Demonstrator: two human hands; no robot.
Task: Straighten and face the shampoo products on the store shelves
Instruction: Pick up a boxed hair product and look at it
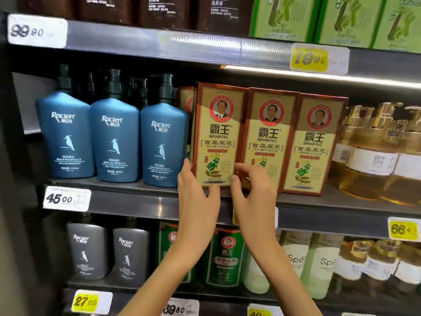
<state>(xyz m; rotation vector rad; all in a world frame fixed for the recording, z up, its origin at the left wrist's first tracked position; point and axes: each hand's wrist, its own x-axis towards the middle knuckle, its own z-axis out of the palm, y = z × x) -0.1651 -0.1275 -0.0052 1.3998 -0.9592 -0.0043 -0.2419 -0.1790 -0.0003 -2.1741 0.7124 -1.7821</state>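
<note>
Shelf [136, 201] holds blue bottles [114, 137], Bawang boxes [314, 144], amber bottles [376, 160].

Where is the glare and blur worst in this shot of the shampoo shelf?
Head view: glare streaks the clear price strip above; the light bar brightens the front Bawang box, which reads sharp; the amber bottles at right smear; shelf edges bow from the wide lens.

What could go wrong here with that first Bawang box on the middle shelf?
The tall leftmost Bawang box stands near the front edge of its shelf; gripped only near its base, it might tip forward and fall. It also sits close to the nearest blue Raclen bottle, so a sideways nudge could knock that bottle askew.
</note>
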